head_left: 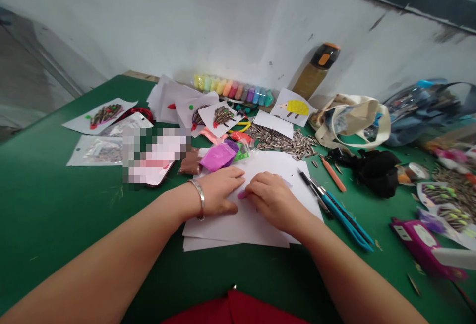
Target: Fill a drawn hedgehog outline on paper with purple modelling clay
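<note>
White paper sheets [238,225] lie stacked on the green table in front of me. My left hand [221,191], with a silver bangle at the wrist, rests flat on the top sheet, fingers stretched out. Beside it, my right hand [273,202] has its fingers curled down against the paper. A small piece of purple clay [242,194] pokes out from under its fingertips. Just beyond the left hand are a purple clay packet [217,156], a green packet [242,149] and a brown one [190,161]. The right hand's palm side is hidden.
Sunflower seeds [284,140] are heaped behind the paper, near seed-covered hedgehog pictures [223,117]. Blue tweezers [347,220], a pen [310,185] and an orange stick [332,173] lie at right. A phone [158,158] is at left. A bottle [316,71] stands by the wall.
</note>
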The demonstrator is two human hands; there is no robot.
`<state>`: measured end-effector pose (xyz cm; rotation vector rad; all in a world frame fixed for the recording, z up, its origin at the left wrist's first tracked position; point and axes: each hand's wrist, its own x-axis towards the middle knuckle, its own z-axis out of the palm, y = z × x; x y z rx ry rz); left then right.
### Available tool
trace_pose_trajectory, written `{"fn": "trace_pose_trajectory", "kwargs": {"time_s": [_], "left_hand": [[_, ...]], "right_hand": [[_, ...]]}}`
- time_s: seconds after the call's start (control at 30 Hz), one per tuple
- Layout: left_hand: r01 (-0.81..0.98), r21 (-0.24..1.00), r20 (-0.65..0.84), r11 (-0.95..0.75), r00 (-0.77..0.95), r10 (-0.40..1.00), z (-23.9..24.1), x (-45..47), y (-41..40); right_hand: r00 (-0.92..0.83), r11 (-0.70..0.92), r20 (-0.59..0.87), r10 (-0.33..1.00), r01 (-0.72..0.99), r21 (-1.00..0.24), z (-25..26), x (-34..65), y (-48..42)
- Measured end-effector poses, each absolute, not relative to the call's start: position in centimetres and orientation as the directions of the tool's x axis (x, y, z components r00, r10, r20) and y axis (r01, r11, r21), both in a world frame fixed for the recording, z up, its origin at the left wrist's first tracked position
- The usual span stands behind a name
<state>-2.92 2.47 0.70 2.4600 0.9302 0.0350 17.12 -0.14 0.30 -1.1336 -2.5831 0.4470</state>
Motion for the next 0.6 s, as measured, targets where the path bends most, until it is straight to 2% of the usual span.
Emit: {"fn": "trace_pose_trajectory", "kwargs": {"time_s": [0.23, 0.43, 0.6], "left_hand": [[0.63, 0.434, -0.175, -0.643, 0.76, 0.626, 0.84, -2.85, 2.39], [0.634, 0.435, -0.179, -0.639, 0.756, 0.629, 0.95, -2.81, 2.38], [0.622, 0.448, -0.166, -0.642, 0.763, 0.624, 0.86, -2.79, 2.39]], "right_hand": [[-0.644, 0.645, 0.119, 0.756, 0.7, -0.306, -0.15, 17.21, -0.34], [-0.667, 0.657, 0.107, 0.737, 0.671, -0.344, -0.12, 17.23, -0.43], [-0.645, 0.651, 0.131, 0.753, 0.7, -0.293, -0.17, 17.11, -0.62]]}}
